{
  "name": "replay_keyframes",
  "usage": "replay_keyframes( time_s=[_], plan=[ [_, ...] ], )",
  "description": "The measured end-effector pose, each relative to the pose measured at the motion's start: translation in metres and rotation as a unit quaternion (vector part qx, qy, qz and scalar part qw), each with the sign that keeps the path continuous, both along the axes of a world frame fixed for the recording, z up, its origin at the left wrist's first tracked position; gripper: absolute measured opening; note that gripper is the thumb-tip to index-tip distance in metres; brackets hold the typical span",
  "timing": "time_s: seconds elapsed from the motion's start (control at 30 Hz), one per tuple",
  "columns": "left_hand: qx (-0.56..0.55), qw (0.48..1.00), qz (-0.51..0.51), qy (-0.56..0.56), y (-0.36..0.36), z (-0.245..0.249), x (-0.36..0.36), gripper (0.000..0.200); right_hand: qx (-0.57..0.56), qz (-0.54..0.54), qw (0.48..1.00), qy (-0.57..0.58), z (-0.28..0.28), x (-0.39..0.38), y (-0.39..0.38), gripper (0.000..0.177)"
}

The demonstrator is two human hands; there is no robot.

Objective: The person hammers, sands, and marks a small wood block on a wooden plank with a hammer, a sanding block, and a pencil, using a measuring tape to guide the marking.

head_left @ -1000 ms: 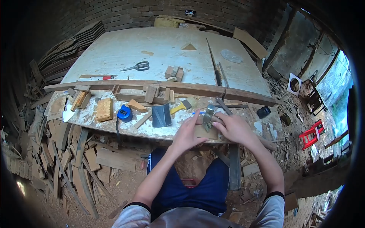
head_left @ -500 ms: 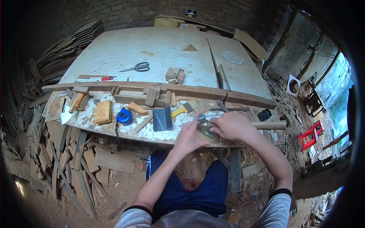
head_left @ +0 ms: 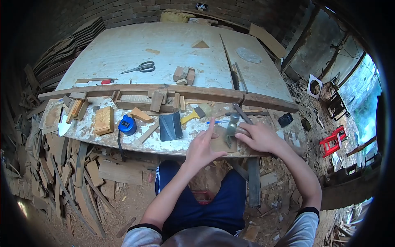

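My right hand [head_left: 260, 138] is closed around a hammer [head_left: 232, 124], gripping it close to its metal head; most of the handle is hidden or blurred. Beneath the head, a small flat piece of wood [head_left: 221, 145] lies at the front edge of the workbench. At the left side of that piece rests my left hand [head_left: 200, 149], thumb and index finger spread apart; I see nothing held in it. A blue pen [head_left: 218, 121] lies just beyond the wood. To the left are a yellow-handled brush [head_left: 193, 115] and a dark sheet of sandpaper [head_left: 170, 126].
A blue tape measure [head_left: 127, 125], a wooden block [head_left: 103, 120] and a putty knife [head_left: 64, 126] lie further left. A long wooden beam [head_left: 197, 92] crosses the bench. Scissors [head_left: 142, 67] lie behind it. Scrap wood [head_left: 82, 181] covers the floor at left.
My right hand has turned the hammer, so its head now stands more upright and its handle no longer points out to the right. My left hand stays nearly in place; the view has shifted slightly.
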State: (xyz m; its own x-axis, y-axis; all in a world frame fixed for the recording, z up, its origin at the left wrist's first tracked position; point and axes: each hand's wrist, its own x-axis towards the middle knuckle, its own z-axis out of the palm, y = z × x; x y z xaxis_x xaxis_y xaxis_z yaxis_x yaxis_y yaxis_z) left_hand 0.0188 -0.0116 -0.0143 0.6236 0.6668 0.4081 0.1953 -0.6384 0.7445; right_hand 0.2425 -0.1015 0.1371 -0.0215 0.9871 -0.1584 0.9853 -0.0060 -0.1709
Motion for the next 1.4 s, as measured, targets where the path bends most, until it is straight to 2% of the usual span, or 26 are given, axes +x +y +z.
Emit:
replay_keyframes(
  time_s=[0.1, 0.13, 0.23, 0.4, 0.43, 0.5, 0.6, 0.73, 0.83, 1.03, 1.17, 1.4],
  plan=[
    [0.005, 1.0, -0.002, 0.008, 0.002, -0.001, 0.0, 0.144, 0.004, -0.05, 0.997, 0.061, -0.011, 0.004, -0.01, 0.041],
    [0.005, 1.0, -0.004, 0.012, 0.001, -0.001, 0.0, 0.143, 0.017, -0.043, 0.998, 0.05, -0.011, 0.003, -0.011, 0.04],
    [0.027, 1.0, 0.014, 0.005, 0.0, 0.0, 0.003, 0.122, 0.05, -0.031, 0.998, 0.031, -0.012, -0.002, -0.011, 0.037],
    [0.092, 0.996, 0.004, 0.007, -0.001, 0.006, 0.0, 0.068, 0.066, -0.049, 0.997, 0.012, -0.002, -0.002, -0.005, 0.039],
    [0.093, 0.996, 0.005, 0.001, -0.003, 0.007, -0.001, 0.059, 0.109, -0.057, 0.992, 0.026, -0.004, 0.001, -0.006, 0.038],
    [0.107, 0.994, 0.006, -0.002, -0.003, 0.008, -0.001, 0.055, 0.196, -0.073, 0.976, 0.056, -0.012, 0.01, -0.008, 0.037],
    [0.126, 0.992, -0.004, -0.021, -0.003, 0.01, -0.002, 0.045, 0.283, -0.077, 0.956, -0.002, -0.01, 0.028, -0.01, 0.033],
    [0.174, 0.984, -0.035, -0.036, -0.003, 0.007, -0.003, 0.025, 0.327, -0.051, 0.943, -0.031, -0.027, 0.069, -0.008, 0.03],
    [0.187, 0.98, -0.041, -0.055, -0.004, 0.001, -0.001, 0.013, 0.308, -0.096, 0.945, -0.051, -0.051, 0.089, -0.007, 0.036],
    [0.173, 0.981, -0.051, -0.072, -0.005, 0.004, -0.002, 0.011, 0.32, -0.131, 0.936, -0.061, -0.089, 0.122, 0.002, 0.043],
    [0.153, 0.984, -0.024, -0.09, -0.005, 0.005, 0.0, 0.011, 0.31, -0.144, 0.938, -0.062, -0.103, 0.131, 0.004, 0.045],
    [0.123, 0.986, 0.045, -0.107, -0.006, 0.003, 0.004, 0.008, 0.295, -0.186, 0.937, -0.026, -0.091, 0.126, -0.002, 0.048]
  ],
)
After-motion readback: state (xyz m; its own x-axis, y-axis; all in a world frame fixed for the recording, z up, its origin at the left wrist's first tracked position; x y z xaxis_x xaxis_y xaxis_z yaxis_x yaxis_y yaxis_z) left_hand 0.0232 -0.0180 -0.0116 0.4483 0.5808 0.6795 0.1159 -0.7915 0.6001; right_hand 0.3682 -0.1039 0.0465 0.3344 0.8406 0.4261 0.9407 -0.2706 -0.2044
